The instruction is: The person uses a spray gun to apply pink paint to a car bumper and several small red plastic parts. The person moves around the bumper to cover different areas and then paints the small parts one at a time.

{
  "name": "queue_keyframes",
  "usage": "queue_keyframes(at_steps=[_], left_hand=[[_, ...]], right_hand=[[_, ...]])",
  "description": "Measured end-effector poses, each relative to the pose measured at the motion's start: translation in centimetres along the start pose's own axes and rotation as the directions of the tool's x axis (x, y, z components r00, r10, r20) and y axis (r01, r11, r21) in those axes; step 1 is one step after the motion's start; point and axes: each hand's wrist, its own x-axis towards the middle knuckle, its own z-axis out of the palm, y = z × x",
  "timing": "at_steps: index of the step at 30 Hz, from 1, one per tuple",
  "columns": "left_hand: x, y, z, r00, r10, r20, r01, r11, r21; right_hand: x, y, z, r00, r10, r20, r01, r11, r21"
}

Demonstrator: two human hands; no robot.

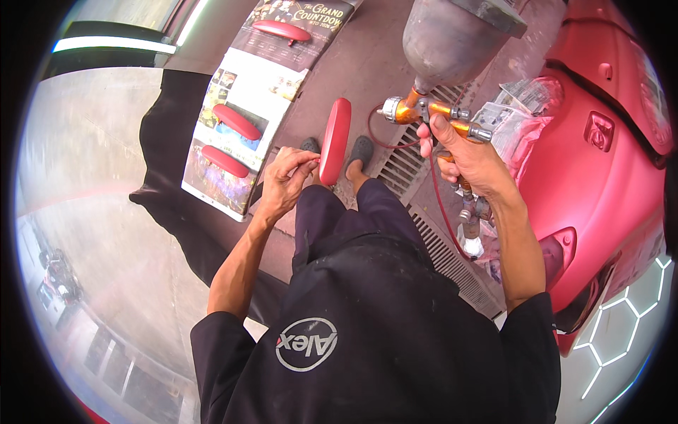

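In my left hand (286, 180), the thumb and fingers pinch the edge of a long, rounded red car door handle (335, 141), held upright in front of me. My right hand (466, 159) is wrapped round the grip of an orange and silver spray gun (404, 111). A large grey paint cup (448, 46) sits on top of the gun, and its nozzle points left toward the held piece, apart from it. Three similar red pieces lie on a paper-covered board (272, 85) to the left: one far (282, 30) and two nearer (237, 121), (224, 161).
A red car body (600, 169) stands close on my right, with masking paper and film (519, 116) along it. From the gun a thin red hose (439, 194) loops down over floor grates (399, 162). Dark cloth (173, 141) hangs left of the board.
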Motion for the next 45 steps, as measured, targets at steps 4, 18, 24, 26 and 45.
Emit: queue_keyframes(at_steps=[4, 18, 24, 26, 45], left_hand=[[-0.1, 0.6, -0.4, 1.0, 0.002, 0.001, -0.002, 1.0, -0.02], [0.9, -0.5, 1.5, 0.985, -0.147, -0.088, 0.104, 0.921, -0.375], [1.5, -1.3, 2.9, 0.955, -0.278, -0.102, 0.168, 0.792, -0.587], [1.6, -1.4, 3.2, 0.952, -0.283, -0.115, 0.164, 0.792, -0.588], [3.9, -1.2, 6.1, 0.927, 0.224, -0.301, -0.033, 0.849, 0.528]], right_hand=[[1.0, 0.4, -0.4, 1.0, 0.023, -0.013, -0.024, 0.999, -0.046], [-3.2, 1.7, 1.0, 0.993, -0.055, 0.101, 0.065, 0.993, -0.099], [-4.9, 2.3, 2.1, 0.991, -0.12, 0.058, 0.126, 0.984, -0.129], [-4.8, 2.4, 2.6, 0.98, -0.197, -0.019, 0.193, 0.971, -0.144], [-3.6, 5.5, 4.0, 0.981, -0.156, -0.112, 0.12, 0.955, -0.271]])
